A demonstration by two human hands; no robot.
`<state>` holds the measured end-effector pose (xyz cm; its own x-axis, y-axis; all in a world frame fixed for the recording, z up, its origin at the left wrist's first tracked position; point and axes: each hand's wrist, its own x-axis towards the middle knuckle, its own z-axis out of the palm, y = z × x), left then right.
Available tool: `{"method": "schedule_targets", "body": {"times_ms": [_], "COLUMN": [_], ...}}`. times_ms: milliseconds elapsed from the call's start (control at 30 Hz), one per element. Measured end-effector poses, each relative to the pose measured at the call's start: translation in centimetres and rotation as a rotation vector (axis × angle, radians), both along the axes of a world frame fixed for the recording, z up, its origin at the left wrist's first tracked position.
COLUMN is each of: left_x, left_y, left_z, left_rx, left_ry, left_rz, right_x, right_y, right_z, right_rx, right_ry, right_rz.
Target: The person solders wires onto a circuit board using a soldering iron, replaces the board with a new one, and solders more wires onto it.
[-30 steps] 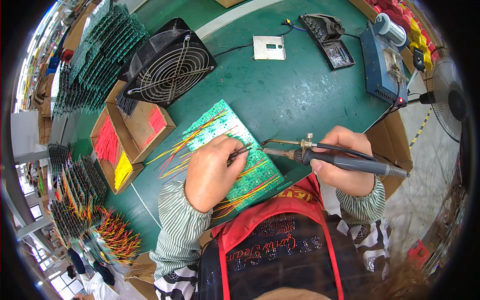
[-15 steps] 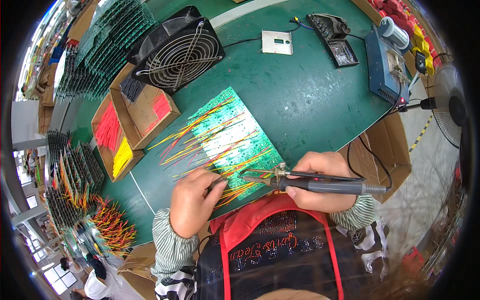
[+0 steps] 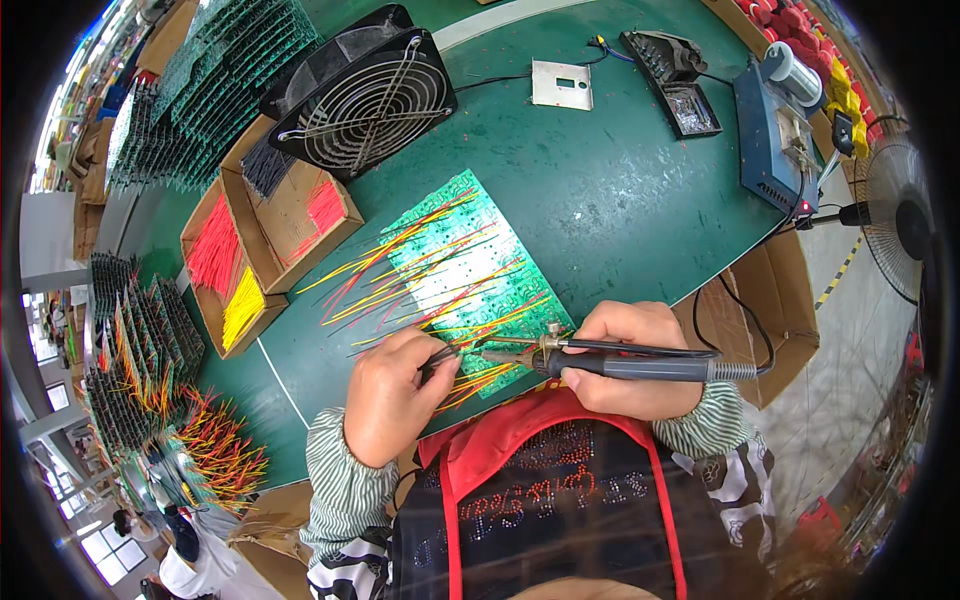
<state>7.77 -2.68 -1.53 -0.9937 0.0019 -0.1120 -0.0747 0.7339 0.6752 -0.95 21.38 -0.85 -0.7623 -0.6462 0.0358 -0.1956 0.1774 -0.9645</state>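
Observation:
A green circuit board (image 3: 500, 245) lies tilted on the bench before me, with rows of red, yellow and black wires (image 3: 400, 290) trailing off its left side. Over its near left edge my left hand (image 3: 385, 400) is closed, pinching what looks like a small bundle of black wires (image 3: 438, 360) between thumb and fingers. From the right, my right hand (image 3: 625, 395) grips a soldering iron (image 3: 650, 367) that has a thin solder feed tube along its top. The iron's tip points left, close to the left fingertips; whether it touches the board I cannot tell.
Left of the board stands a divided cardboard box (image 3: 290, 265) of red, yellow and black wires. Behind it is a black fan (image 3: 370, 110). Stacked boards (image 3: 230, 90) fill the far left. A blue solder feeder (image 3: 765, 140) and a tool stand (image 3: 685, 95) sit far right.
My right hand has brought the iron slightly left, and my left hand has shifted a little to the right with the black wires. The whole view has moved slightly.

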Motion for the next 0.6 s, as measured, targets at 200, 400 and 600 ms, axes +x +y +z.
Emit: {"method": "schedule_targets", "body": {"times_ms": [200, 400, 600], "left_x": [0.0, 0.6, 0.5], "left_y": [0.1, -1.5, 0.4], "left_z": [0.4, 1.1, 2.4], "left_rx": [0.007, -0.028, -0.184], "left_ry": [-0.027, 0.078, 0.17], "left_rz": [0.005, 0.015, 0.084], "right_x": [-0.2, -0.1, 0.4], "right_y": [0.5, 1.3, 1.9], "right_z": [0.4, 0.4, 0.0], "right_rx": [0.006, 0.016, -0.031], "right_ry": [-0.011, 0.018, -0.035], "right_rz": [-0.013, -0.04, -0.103]}}
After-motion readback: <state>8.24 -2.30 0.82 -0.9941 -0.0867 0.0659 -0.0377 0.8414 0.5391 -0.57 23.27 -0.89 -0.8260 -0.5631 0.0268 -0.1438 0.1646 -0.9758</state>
